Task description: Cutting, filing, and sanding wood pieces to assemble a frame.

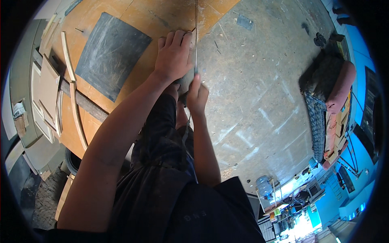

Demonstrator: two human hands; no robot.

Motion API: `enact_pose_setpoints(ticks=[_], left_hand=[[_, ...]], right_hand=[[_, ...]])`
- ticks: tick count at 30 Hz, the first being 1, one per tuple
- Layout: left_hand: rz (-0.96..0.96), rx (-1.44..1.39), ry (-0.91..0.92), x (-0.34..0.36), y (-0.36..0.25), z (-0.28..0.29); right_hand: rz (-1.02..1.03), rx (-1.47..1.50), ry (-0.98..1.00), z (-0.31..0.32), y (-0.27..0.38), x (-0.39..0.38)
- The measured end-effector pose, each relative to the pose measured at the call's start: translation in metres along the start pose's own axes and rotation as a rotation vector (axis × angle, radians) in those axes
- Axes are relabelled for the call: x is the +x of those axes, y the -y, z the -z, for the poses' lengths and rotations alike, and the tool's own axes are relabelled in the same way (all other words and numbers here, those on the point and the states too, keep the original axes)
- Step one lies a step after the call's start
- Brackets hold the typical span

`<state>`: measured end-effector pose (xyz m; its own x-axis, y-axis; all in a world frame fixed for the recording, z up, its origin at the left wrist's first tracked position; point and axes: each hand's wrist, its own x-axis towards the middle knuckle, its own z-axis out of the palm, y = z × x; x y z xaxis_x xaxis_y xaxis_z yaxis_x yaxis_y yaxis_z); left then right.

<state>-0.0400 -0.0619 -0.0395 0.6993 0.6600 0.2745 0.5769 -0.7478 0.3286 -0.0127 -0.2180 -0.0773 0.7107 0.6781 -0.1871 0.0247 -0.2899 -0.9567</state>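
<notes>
My left hand (pixel 173 56) lies flat with its fingers stretched forward, pressing down near the right edge of an orange-brown wooden sheet (pixel 160 18). Under its palm and heel a greyish board (pixel 187 80) partly shows; the hand hides the rest. Just to the right, my right hand (pixel 197 94) is closed round the handle of a handsaw (pixel 196 44). Its long thin blade appears edge-on, running forward beside my left fingertips and out past the top of the view. The saw's teeth and most of the handle cannot be made out.
A dark square sheet (pixel 113 54) lies on the wooden surface at left, near thin wooden strips (pixel 73 97) and leaning panels (pixel 44 89). Concrete floor (pixel 259 93) spreads to the right. Farther right stands a pink-and-dark sofa (pixel 339 87); a water bottle (pixel 264 186) is at lower right.
</notes>
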Motion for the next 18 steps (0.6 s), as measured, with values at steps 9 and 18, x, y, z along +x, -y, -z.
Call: enact_pose_setpoints(ticks=[9,18], left_hand=[[-0.013,-0.017,0.002,0.001,-0.001,0.0],[-0.023,-0.014,-0.028,0.002,0.0,0.0]], right_hand=[[-0.053,-0.014,0.002,0.009,0.003,-0.014],[-0.157,0.036,0.044,0.019,-0.006,-0.057]])
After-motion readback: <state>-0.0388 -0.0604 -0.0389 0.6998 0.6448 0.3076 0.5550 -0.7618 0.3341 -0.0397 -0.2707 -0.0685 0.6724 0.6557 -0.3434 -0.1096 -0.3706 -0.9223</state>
